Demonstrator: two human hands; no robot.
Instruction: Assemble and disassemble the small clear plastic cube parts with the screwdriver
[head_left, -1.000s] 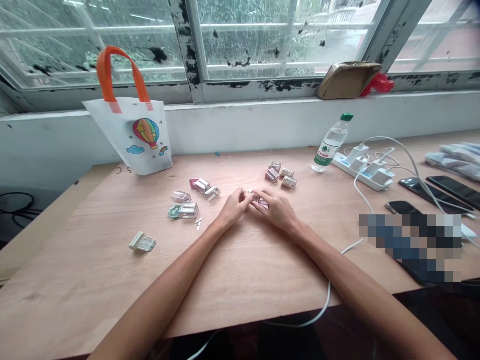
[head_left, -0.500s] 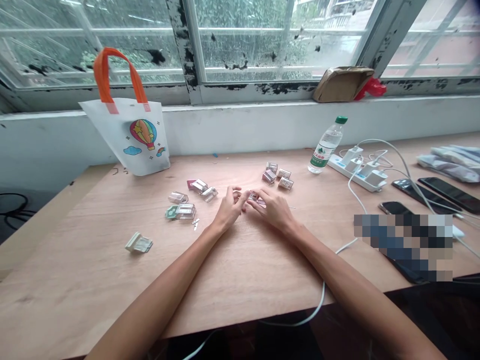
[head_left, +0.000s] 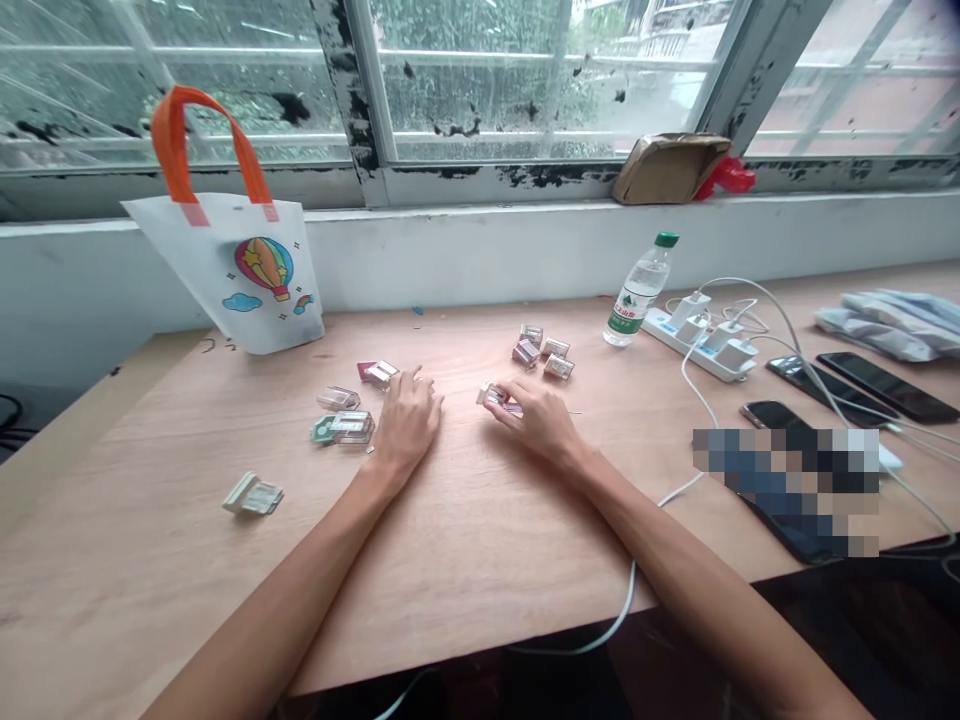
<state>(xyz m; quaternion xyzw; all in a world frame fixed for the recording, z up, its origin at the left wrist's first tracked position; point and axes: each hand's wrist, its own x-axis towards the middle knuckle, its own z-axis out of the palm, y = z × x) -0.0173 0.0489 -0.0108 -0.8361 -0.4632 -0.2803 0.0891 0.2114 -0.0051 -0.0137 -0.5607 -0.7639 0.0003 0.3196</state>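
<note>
I see right hand (head_left: 536,420) pinching small clear case (head_left: 489,394); left hand (head_left: 409,418) at its nine o'clock, just beside green-tabbed case (head_left: 352,427), can't tell whether gripping anything.

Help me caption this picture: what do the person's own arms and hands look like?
The left hand and right hand wear no gloves, and no rings can be made out. The left forearm and right forearm show no sleeves, watches or markings.

Cases (head_left: 528,352) behind right hand (head_left: 536,412)
</note>
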